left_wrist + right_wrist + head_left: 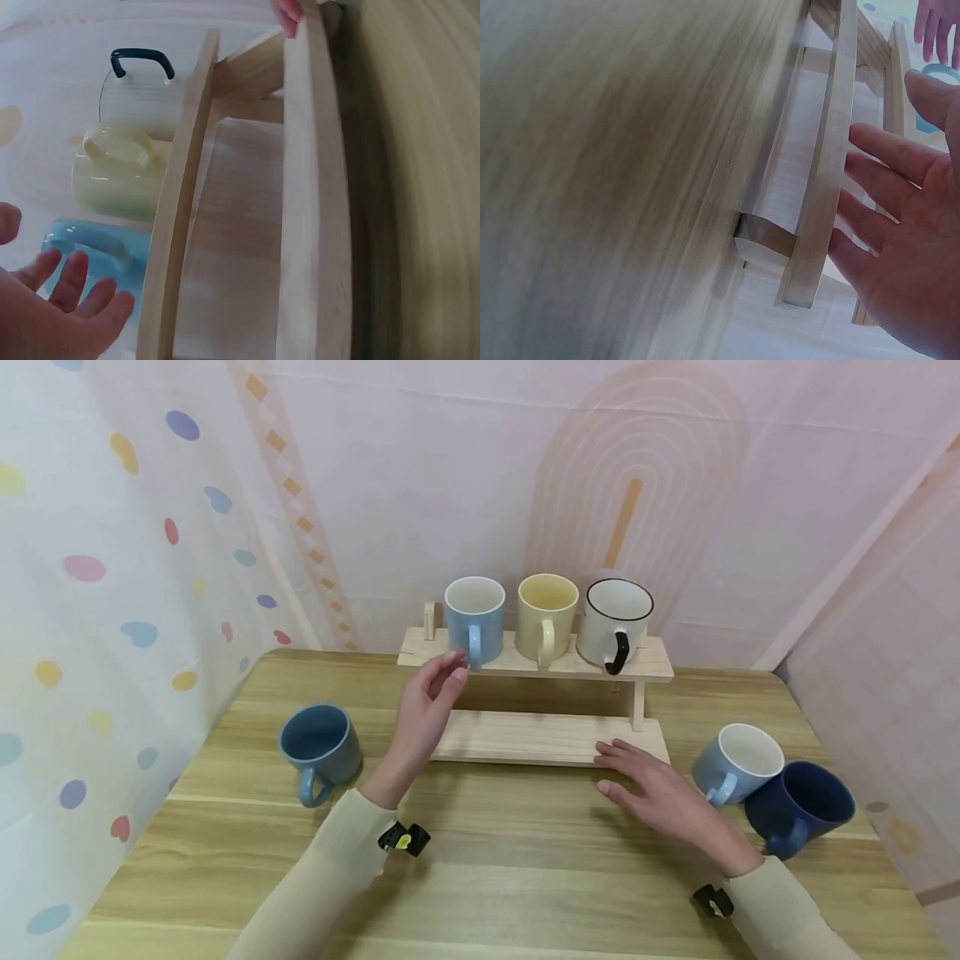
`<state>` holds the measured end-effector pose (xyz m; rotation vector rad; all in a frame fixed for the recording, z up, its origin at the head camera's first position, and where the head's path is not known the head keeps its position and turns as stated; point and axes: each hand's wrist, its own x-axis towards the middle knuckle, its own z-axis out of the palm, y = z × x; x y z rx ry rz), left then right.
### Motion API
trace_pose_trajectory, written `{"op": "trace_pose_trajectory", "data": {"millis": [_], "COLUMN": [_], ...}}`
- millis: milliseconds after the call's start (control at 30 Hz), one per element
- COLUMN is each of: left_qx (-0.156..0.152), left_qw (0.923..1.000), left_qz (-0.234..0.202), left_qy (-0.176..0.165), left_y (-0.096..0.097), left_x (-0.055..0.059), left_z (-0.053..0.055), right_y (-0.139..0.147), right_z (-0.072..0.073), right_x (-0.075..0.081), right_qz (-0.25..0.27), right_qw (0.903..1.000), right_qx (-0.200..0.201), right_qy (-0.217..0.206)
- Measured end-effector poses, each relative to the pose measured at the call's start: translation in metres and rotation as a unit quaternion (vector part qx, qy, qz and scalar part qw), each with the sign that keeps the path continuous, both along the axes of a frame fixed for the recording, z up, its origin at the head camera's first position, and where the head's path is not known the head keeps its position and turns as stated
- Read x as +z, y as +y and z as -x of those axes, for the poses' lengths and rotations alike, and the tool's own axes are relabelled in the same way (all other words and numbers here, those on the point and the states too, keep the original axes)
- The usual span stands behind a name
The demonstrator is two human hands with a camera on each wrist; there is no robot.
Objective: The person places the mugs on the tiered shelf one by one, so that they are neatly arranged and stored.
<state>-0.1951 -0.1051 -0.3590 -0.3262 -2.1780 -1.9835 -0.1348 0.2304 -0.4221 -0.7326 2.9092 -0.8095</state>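
1. Right hand (pixel 663 797) lies flat on the desk (pixel 487 877), fingers straight and relaxed, holding nothing; its fingertips (pixel 862 142) rest against the front edge of the lower board of the wooden rack (pixel 551 737), at its right end.
2. Just right of that hand lie two mugs on their sides: a pale blue mug (pixel 737 763) and, touching it, a dark navy mug (pixel 798 808).
3. Left hand (pixel 423 714) is raised in front of the rack's top shelf (pixel 652 664), fingers loosely spread and released. Its fingertips (pixel 79 281) are right at the handle of the light blue mug (pixel 475 618); whether they touch it I cannot tell.
4. That light blue mug stands upright at the left end of the top shelf, handle toward the person. Beside it stand a cream mug (pixel 547 614) and a white mug with a black handle (pixel 617 622).
5. A grey-blue mug (pixel 318 747) lies tilted on the desk, well to the left of the left hand.
6. Judgement: bracing the rack with the flat right hand looks sensible, since the shelf is narrow and the mugs sit close together; any handling of the blue one should be slow and straight so it does not knock the cream mug.
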Motion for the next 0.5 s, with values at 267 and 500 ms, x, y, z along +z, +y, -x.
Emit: {"op": "trace_pose_trajectory", "data": {"millis": [267, 500], "left_qx": [-0.008, 0.021], "left_qw": [0.9941, 0.9721], "left_qz": [0.091, 0.199], "left_qy": [0.058, 0.123], "left_y": [-0.023, -0.051], "left_x": [-0.004, -0.007], "left_z": [-0.028, -0.052], "right_y": [0.0, 0.0], "right_z": [-0.001, -0.001], "right_x": [-0.001, 0.0], "right_qz": [0.003, 0.004], "right_qw": [0.9999, 1.0], "right_qx": [0.005, 0.004], "right_qy": [0.012, 0.005]}}
